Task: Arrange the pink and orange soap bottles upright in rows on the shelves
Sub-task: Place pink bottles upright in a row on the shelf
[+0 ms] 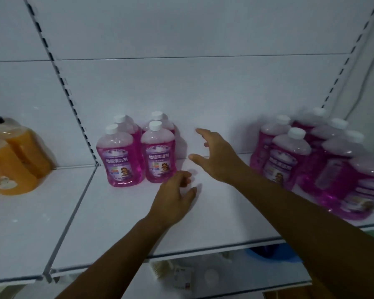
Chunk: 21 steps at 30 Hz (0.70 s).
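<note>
Right of the four upright pink soap bottles [136, 152] on the white shelf [117, 212], a bare stretch separates them from the unsorted pink cluster [311, 156]. Right hand [219, 157]: grip spread, holding nothing, nearer that cluster; bottles there stand with long axes vertical. Left hand [175, 199]: fingers loosely curled, holding nothing, just beside the group of four. Orange soap bottles [13, 158] stand well left of it, past the slotted upright [73, 111].

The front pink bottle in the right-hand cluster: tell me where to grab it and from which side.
Grip that pink bottle round its narrower shoulder just under the white cap, probably coming from its left with the right hand. That side faces bare shelf, while more bottles crowd its right and back.
</note>
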### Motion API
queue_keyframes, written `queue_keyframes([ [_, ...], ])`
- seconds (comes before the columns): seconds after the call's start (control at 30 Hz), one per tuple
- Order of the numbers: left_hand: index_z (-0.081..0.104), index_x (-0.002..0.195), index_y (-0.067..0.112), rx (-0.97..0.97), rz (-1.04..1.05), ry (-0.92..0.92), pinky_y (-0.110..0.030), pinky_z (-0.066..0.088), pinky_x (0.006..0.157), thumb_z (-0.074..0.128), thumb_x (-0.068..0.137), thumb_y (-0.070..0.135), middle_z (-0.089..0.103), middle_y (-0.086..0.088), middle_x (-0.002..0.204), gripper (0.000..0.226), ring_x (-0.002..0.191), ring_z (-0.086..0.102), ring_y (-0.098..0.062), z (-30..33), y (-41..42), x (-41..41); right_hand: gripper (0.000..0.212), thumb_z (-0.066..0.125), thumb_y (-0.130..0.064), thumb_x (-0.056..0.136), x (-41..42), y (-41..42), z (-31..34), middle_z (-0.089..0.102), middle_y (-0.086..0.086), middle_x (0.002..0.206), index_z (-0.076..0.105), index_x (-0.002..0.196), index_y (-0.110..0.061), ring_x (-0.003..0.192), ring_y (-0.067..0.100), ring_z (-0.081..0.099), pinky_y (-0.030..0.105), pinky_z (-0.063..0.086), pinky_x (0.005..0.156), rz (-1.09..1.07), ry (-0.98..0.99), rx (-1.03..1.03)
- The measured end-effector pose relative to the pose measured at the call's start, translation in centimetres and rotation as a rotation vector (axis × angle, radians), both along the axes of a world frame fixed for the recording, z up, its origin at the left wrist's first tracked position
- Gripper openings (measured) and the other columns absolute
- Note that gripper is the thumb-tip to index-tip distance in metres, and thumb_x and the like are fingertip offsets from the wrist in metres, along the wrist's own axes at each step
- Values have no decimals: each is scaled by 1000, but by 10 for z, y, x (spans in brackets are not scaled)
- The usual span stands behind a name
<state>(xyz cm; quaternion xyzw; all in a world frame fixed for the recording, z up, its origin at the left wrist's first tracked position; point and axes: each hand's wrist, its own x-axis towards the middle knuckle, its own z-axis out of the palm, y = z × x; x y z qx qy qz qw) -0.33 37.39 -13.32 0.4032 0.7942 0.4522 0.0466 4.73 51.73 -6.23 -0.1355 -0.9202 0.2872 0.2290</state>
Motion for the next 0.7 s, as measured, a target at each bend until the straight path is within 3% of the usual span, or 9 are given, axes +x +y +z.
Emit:
queue_keyframes([
  [0.13,47,132,22,-53,-139,-46,-14,39,86,58,92,37,57,5,129,44,104,52,-3,2,49,24,47,66,-28,89,57,24,10,57,0,129,52,133,-18,115,15,54,35,46,99,-138,133,76],
  [0.23,39,141,21,-57,-220,-121,-18,39,90,63,91,33,51,3,139,58,111,50,-5,3,85,45,39,68,-21,86,96,45,14,60,3,122,58,123,-14,112,21,54,31,43,98,-298,246,163],
  [0.33,31,147,21,-44,-280,-215,-21,39,93,67,89,31,42,6,146,69,117,46,-6,11,115,62,45,69,-17,83,122,67,10,54,10,129,54,125,-9,123,27,46,24,28,108,-433,272,248],
  [0.4,30,147,26,-32,-318,-288,-23,39,93,68,87,29,42,8,144,71,117,44,-7,14,128,68,52,69,-17,84,131,76,4,47,14,139,49,132,-8,132,29,38,27,21,112,-490,229,228],
  [0.47,30,145,32,-29,-369,-342,-26,40,92,70,87,27,43,10,140,71,119,45,-11,11,135,72,58,69,-18,86,137,79,-2,43,13,142,43,137,-10,134,29,36,36,25,115,-478,193,181],
  [0.6,30,146,31,-44,-391,-373,-28,44,93,72,85,23,41,9,145,75,118,45,-13,2,137,76,64,68,-18,88,140,86,-5,47,10,139,36,143,-11,131,25,41,28,28,106,-498,171,110],
  [0.7,34,137,38,-11,-403,-371,-22,41,87,72,85,16,43,9,136,69,115,45,-10,8,135,76,67,71,-23,85,136,96,-4,47,10,137,36,142,-10,130,26,41,32,31,107,-555,124,93],
])
